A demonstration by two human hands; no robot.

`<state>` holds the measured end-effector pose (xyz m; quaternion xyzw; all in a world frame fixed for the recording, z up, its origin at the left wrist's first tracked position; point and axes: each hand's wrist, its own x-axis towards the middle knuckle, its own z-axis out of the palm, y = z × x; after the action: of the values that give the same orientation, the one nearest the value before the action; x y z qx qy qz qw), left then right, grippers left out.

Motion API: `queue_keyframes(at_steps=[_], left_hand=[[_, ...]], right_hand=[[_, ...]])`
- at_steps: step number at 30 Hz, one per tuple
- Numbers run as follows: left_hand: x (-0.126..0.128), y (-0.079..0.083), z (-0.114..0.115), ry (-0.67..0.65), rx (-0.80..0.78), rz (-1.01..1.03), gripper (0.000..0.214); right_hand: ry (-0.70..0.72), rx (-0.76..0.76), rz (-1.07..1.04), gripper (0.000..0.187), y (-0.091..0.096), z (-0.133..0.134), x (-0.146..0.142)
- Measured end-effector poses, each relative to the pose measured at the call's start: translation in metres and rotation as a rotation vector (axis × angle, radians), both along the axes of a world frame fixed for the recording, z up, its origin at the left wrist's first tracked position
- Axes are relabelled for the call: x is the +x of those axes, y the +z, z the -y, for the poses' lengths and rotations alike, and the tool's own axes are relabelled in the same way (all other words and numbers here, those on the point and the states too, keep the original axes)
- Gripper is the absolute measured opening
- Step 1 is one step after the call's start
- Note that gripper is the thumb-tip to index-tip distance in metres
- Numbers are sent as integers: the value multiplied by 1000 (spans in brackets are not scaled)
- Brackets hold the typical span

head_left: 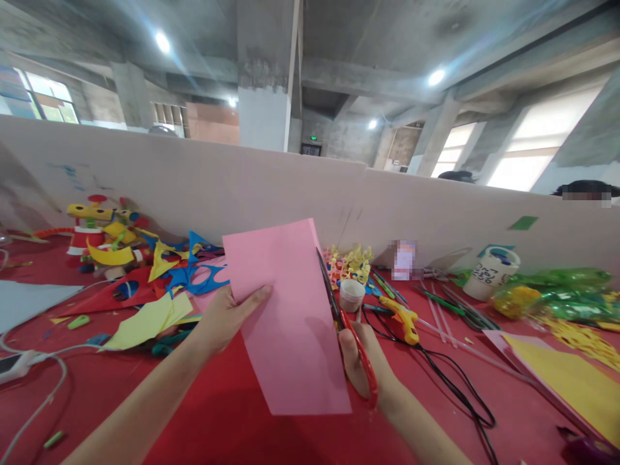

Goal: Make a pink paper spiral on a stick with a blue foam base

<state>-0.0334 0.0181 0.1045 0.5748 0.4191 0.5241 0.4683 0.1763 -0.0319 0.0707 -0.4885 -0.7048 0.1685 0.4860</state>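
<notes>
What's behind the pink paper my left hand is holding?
Blue paper cutouts show past the left edge of the pink paper, mostly yellow cutouts past its right, and the pale partition above. Whatever lies directly behind is covered.

Left grip (225, 320), right grip (379, 361) bare; forearms (150, 395) slim, also bare.

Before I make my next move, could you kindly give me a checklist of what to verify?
1. Left hand has hold of the pink paper: ok, thumb on its face.
2. Right hand holds the scissors: ok, by the red handles.
3. Thumb away from the blades: ok, they are at the paper's right edge.
4. Blades free of the white cup: cannot tell, it shows right beside them.
5. Yellow glue gun off the paper: ok, it lies to the right.
6. Glue gun cold: cannot tell.
</notes>
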Motion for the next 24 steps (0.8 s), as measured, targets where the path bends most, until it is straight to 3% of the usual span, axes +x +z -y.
queue_keyframes(at_steps=[6,13,24], left_hand=[[1,5,0,-31,-66,251,40],[1,4,-1,-3,-45,88,49],[2,3,3,-58,-39,-13,39]], right_hand=[[87,-53,-14,53,3,-1,2],[127,-29,1,52,4,0,2],[97,-16,29,60,-4,-2,5]])
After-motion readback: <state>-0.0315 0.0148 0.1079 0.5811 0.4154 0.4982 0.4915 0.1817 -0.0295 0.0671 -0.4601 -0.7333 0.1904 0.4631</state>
